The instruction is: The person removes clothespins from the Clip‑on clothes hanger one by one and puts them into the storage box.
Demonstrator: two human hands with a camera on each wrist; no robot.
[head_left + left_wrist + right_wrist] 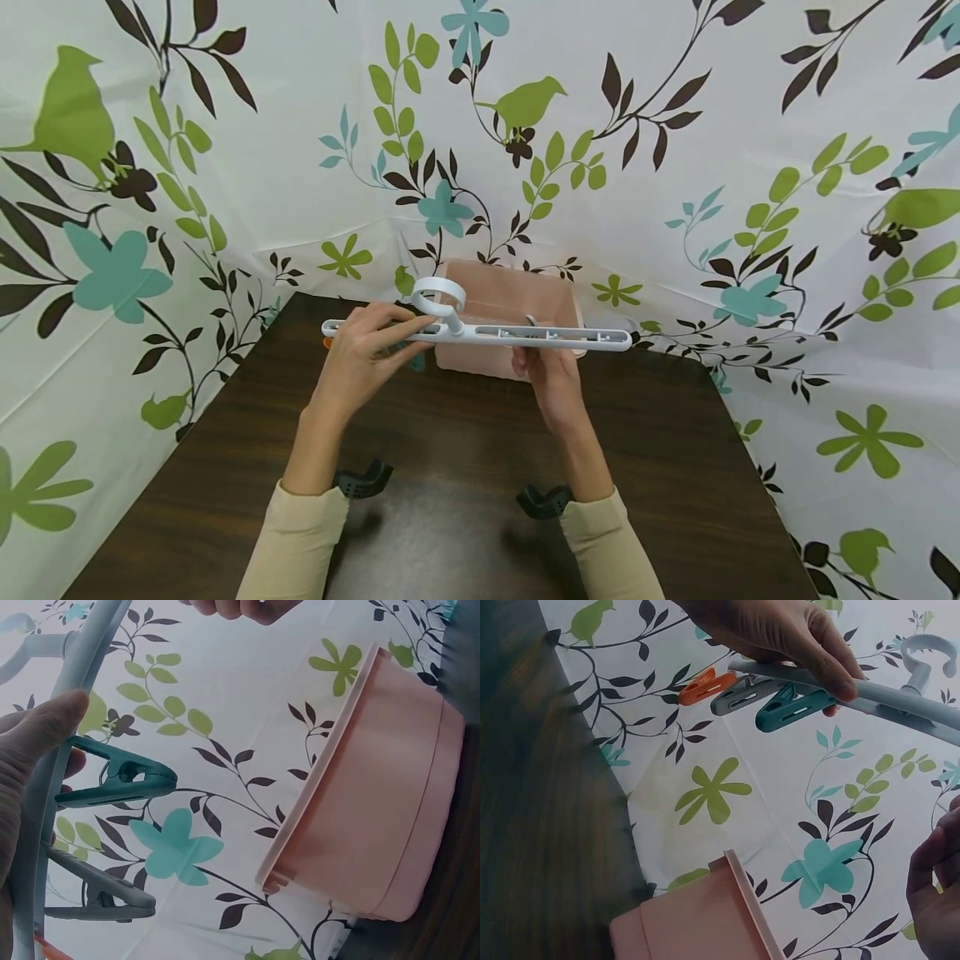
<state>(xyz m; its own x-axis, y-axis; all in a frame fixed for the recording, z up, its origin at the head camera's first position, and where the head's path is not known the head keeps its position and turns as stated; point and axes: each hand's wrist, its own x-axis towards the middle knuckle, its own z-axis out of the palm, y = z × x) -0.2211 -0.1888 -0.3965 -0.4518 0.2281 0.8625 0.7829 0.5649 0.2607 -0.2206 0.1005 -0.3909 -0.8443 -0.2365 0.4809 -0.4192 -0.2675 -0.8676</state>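
Note:
A white clip hanger (555, 337) with a round hook (439, 293) is held level above the table. My left hand (367, 350) grips its bar left of the hook. On that side hang an orange clothes clip (706, 687), a grey clothes clip (744, 694) and a teal clothes clip (124, 776). My right hand (557, 390) is below the bar's right half, its fingers curled. A small grey piece (531, 319), apparently another clip, rises from its fingers behind the bar; most of it is hidden. In the right wrist view my right hand is partly cut off.
A pink plastic bin (480, 363) stands at the table's back edge, behind the hanger. The dark wooden table (435, 467) stretches in front of it. A white leaf-and-bird patterned cloth (637, 217) rises around the back and sides. Dark wrist mounts (365, 481) sit at both sleeves.

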